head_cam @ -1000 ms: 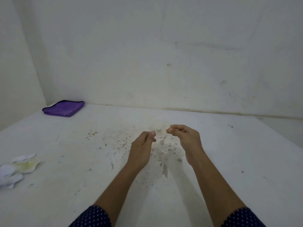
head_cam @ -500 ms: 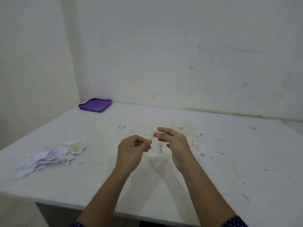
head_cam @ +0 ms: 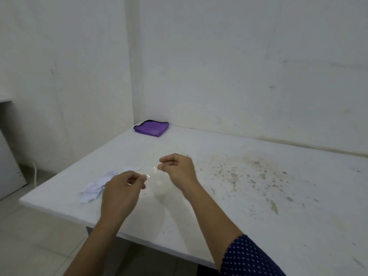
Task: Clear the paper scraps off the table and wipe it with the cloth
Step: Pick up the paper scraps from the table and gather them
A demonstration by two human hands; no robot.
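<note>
A pile of white paper scraps [head_cam: 95,186] lies near the left edge of the white table [head_cam: 199,144]. My left hand [head_cam: 121,189] hovers just right of the pile and hides part of it, thumb and fingers pinched together. My right hand [head_cam: 178,168] is a little farther right, also pinched. Between the two sets of fingertips glints a small clear shiny scrap [head_cam: 153,169], seemingly held by both hands. A folded purple cloth [head_cam: 152,128] rests in the far left corner of the table, apart from both hands.
Brown stains and specks [head_cam: 251,174] cover the table's middle and right. White walls close the far and left sides. The table's near edge [head_cam: 139,234] and left edge drop to a tiled floor [head_cam: 39,236]. A pale panel [head_cam: 8,166] stands at far left.
The view has swung left, so the scraps and cloth now sit nearer the centre. Both pinched hands have moved left over the table toward the scrap pile.
</note>
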